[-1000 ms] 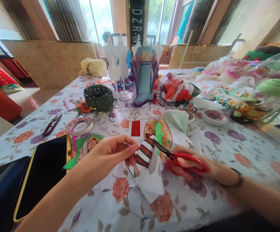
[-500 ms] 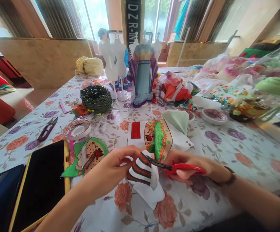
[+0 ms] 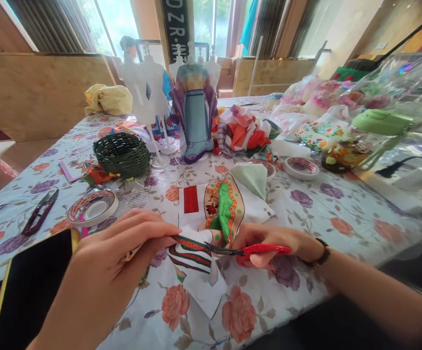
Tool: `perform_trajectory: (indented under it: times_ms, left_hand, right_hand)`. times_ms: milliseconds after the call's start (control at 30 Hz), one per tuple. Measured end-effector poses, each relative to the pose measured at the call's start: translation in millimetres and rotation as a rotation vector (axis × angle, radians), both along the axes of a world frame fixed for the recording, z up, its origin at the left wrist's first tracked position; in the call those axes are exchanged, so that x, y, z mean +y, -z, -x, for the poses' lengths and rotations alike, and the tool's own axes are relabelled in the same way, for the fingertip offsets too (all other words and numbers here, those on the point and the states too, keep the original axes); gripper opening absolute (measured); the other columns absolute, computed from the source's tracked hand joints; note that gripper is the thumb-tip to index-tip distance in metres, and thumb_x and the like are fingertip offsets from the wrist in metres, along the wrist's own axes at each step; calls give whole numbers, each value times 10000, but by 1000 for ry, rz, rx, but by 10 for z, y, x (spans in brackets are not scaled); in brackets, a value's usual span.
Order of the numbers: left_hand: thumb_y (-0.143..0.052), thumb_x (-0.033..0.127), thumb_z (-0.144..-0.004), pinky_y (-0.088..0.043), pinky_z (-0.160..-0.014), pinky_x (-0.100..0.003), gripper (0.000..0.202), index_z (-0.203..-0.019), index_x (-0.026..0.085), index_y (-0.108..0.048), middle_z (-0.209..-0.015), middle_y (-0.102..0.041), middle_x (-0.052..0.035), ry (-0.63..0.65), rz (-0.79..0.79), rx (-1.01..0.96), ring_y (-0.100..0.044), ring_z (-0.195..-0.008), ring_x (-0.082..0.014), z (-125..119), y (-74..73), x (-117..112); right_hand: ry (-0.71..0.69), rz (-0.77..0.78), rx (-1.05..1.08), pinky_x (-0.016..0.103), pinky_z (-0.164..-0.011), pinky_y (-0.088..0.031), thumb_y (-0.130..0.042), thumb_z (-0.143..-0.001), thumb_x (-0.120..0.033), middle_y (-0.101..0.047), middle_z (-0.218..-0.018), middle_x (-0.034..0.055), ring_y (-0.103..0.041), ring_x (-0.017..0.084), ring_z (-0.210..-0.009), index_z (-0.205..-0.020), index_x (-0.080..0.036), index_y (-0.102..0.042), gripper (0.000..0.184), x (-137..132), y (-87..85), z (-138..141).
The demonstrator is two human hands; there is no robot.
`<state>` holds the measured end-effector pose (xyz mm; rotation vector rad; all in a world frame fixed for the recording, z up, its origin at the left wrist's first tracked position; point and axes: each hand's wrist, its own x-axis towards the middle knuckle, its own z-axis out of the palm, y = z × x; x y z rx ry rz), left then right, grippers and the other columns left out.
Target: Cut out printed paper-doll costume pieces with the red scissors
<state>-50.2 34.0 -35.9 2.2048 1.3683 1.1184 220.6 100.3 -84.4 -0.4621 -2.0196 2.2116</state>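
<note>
Red-handled scissors (image 3: 260, 252) are in my right hand (image 3: 274, 243), their dark blades pointing left. The blades lie at the edge of a white fabric piece (image 3: 192, 255) printed with red, green and black stripes. My left hand (image 3: 123, 248) pinches that piece by its upper left edge, between thumb and fingers. Just beyond sits a printed fabric sheet (image 3: 196, 209) with a red rectangle, a green ruffle shape and an orange dotted border; whether it joins the striped piece I cannot tell. A green cut-out is mostly hidden behind my left hand.
A phone (image 3: 32, 287) with a yellow case lies at the left, near thread snips (image 3: 40, 211) and a tape roll (image 3: 92, 208). Farther back stand a dark woven basket (image 3: 121, 154), white mannequins (image 3: 145, 92) and a dressed mannequin (image 3: 195, 112). A green-lidded jar (image 3: 357, 141) is at right.
My left hand has shifted left and regripped the striped fabric with its back toward me. The strip now lies more stretched out toward the left. The view has turned slightly right.
</note>
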Motion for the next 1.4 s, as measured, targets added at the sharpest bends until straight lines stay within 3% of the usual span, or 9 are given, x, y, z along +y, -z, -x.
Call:
perform_trajectory:
  times_ms: [100,267,467,667,900,1033,1167,1267,1400]
  left_hand:
    - [-569,209,-895,-535,-725,-235,231,-929,405,-685,-993,-724,84,19,-118,81,-679,-852,-157,-20,-69,-104]
    - [-543,200,-908,-466,-558,-184,190,-811,336,-632,-775,-682,80,58,-45,48,-619,-639,-106,-118,-108,-57]
    - [-538,155,-900,-445,-577,-168,185,-817,293,-630,-764,-662,51,185,-7,40,-596,-620,-90,-177,-61,-66]
    - [-568,174,-886,-445,-571,-176,169,-904,326,-639,-832,-693,55,106,-104,50,-604,-608,-94,-159,-66,-177]
    - [-498,403,-943,-383,-455,-198,275,-758,243,-624,-565,-567,46,45,353,-12,-494,-480,-102,-184,55,23]
    - [-554,450,-908,-376,-455,-202,226,-849,261,-663,-626,-592,41,-50,366,-121,-509,-524,-114,-228,75,32]
    - [-608,363,-898,-486,-751,-215,114,-953,325,-700,-983,-687,32,-109,132,-126,-638,-901,-152,-233,0,-17]
    - [-659,403,-873,-411,-1004,-290,146,-1001,388,-729,-1253,-639,45,35,38,-74,-546,-1199,-203,-205,-29,-41]
    - [-771,446,-762,-439,-949,-278,227,-983,401,-739,-988,-741,44,184,169,-77,-586,-1108,-198,-208,-10,-29]
  right_hand:
    - [-8,-11,0,201,-400,-209,-652,-787,-660,-409,-472,-68,-303,43,-429,-498,-162,-455,609,-6,-34,-2]
    - [-24,4,-33,197,-398,-186,-664,-779,-657,-361,-487,-85,-274,36,-432,-520,-159,-458,597,-24,-58,-8]
    - [-78,24,-89,197,-399,-190,-704,-793,-570,-322,-469,-95,-254,39,-440,-563,-146,-506,521,-38,-37,11]
    - [-115,31,-77,193,-405,-208,-723,-760,-572,-357,-484,-83,-283,45,-453,-573,-143,-514,513,-74,31,-12]
    - [9,140,-92,158,-358,-300,-698,-747,-605,-464,-473,-36,-397,67,-420,-542,-160,-525,520,-67,12,-99]
    - [-20,163,-110,170,-326,-331,-705,-734,-602,-459,-453,-40,-407,71,-380,-531,-167,-526,513,-65,1,-98]
    - [-12,134,-92,166,-313,-305,-664,-759,-652,-447,-452,-48,-381,63,-372,-526,-173,-504,556,-89,26,-94]
    - [1,124,-87,165,-314,-285,-646,-767,-675,-440,-450,-51,-380,62,-377,-524,-174,-504,575,-112,40,-88]
    - [26,143,-118,170,-288,-203,-669,-753,-654,-392,-438,-76,-310,44,-349,-526,-175,-491,559,-142,17,-73]
